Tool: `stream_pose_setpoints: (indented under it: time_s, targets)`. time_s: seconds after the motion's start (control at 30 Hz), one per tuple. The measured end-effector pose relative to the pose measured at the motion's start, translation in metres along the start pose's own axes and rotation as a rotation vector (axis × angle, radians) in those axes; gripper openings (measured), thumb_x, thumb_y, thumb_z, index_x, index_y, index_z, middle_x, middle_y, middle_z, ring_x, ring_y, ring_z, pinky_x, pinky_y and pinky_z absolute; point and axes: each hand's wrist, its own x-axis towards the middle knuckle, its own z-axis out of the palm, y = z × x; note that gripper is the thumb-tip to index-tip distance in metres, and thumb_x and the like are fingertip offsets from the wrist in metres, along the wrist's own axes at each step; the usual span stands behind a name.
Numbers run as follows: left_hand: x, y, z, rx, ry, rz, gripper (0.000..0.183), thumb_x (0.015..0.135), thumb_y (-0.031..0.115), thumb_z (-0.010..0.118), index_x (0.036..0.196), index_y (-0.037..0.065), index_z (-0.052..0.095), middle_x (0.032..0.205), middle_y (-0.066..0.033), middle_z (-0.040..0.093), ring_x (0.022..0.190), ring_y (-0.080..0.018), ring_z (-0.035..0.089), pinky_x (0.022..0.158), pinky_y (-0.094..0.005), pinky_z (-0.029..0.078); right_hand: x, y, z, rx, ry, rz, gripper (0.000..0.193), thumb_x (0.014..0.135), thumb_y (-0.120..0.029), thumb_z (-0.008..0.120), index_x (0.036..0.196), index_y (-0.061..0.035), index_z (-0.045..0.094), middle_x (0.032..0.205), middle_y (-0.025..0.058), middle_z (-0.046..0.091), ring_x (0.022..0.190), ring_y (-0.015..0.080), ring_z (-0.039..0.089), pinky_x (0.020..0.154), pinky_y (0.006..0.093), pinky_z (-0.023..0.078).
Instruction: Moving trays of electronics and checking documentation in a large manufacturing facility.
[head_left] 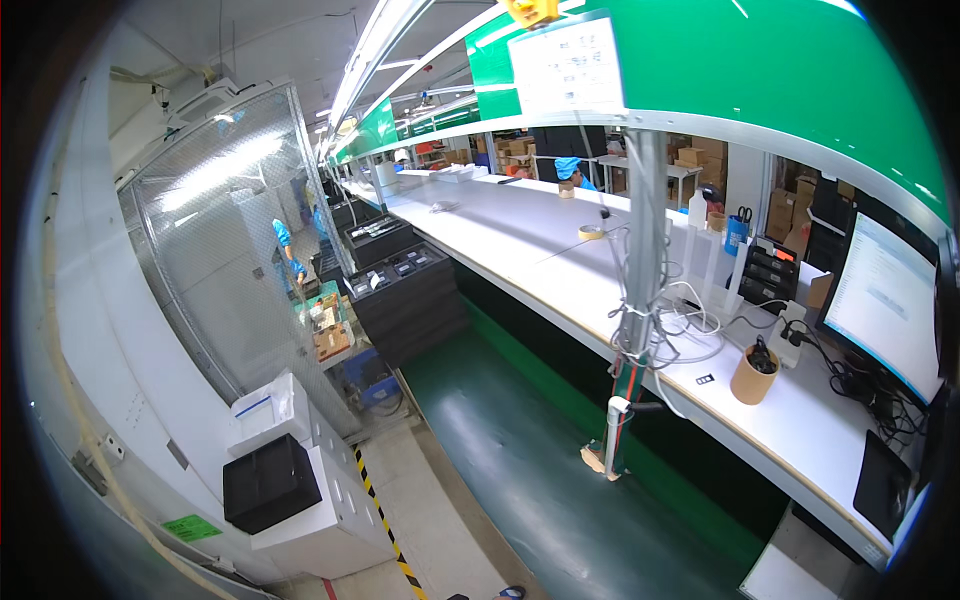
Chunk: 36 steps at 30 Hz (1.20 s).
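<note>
Hands are out of frame, so I cannot tell their state or which is nearer; long white surface (500, 222) slants lower right to upper centre, brown cup (752, 386) on it, right.

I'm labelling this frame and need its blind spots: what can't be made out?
In the head view:
Both hands: outside the picture.
Blue-capped co-worker: lower body hidden by the white bench.
Text on the monitor: too small to read.
Footwear: cut off by the lower edge.
</note>
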Motion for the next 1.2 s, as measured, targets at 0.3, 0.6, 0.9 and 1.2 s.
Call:
stream_pose_setpoints:
  time_s: [0.3, 0.6, 0.9, 1.2]
  targets:
    - [0.051, 0.032, -0.174, -0.411, -0.022, 0.418, 0.029, 0.091, 0.025, 0.064, 0.11, 0.002, 0.063, 0.099, -0.0078, 0.068, 0.095, -0.018, 0.064, 0.084, -0.0317, 0.05, -0.056, -0.026, 0.111, 0.125, 0.308, 0.327, 0.015, 0.086, -0.02, 0.058, 0.094, -0.01, 0.066, 0.095, 0.0145, 0.067, 0.086, 0.03, 0.063, 0.077, 0.0388, 0.051]
    - [-0.033, 0.317, -0.342, -0.314, -0.017, 1.23, 0.012, 0.086, 0.014, 0.056, 0.088, 0.003, 0.062, 0.086, -0.0078, 0.061, 0.083, -0.0174, 0.058, 0.081, -0.0306, 0.045, -0.149, -0.001, 0.207, -0.195, 0.4, 0.383, 0.024, 0.08, -0.028, 0.056, 0.075, -0.0063, 0.065, 0.081, 0.0216, 0.065, 0.077, 0.0403, 0.062, 0.068, 0.0503, 0.05]
    - [-0.201, 0.414, -0.192, -0.528, -1.449, 1.508, 0.039, 0.085, 0.029, 0.068, 0.107, 0.002, 0.05, 0.089, -0.0142, 0.063, 0.082, -0.0268, 0.063, 0.077, -0.0378, 0.052, -0.298, -0.097, 0.349, 0.904, 0.863, 1.362, 0.031, 0.08, -0.029, 0.063, 0.086, -0.0004, 0.071, 0.079, 0.0132, 0.07, 0.071, 0.0207, 0.068, 0.069, 0.0331, 0.055]
    - [-0.383, 0.379, -0.099, -0.799, -1.777, 1.99, 0.012, 0.077, 0.013, 0.066, 0.088, 0.012, 0.071, 0.087, -0.0085, 0.065, 0.075, -0.024, 0.064, 0.068, -0.0367, 0.053, -0.407, -0.163, 0.488, 1.2, 0.71, 1.544, 0.038, 0.076, -0.042, 0.065, 0.091, -0.0086, 0.074, 0.095, 0.0126, 0.072, 0.091, 0.0247, 0.068, 0.084, 0.0349, 0.052]
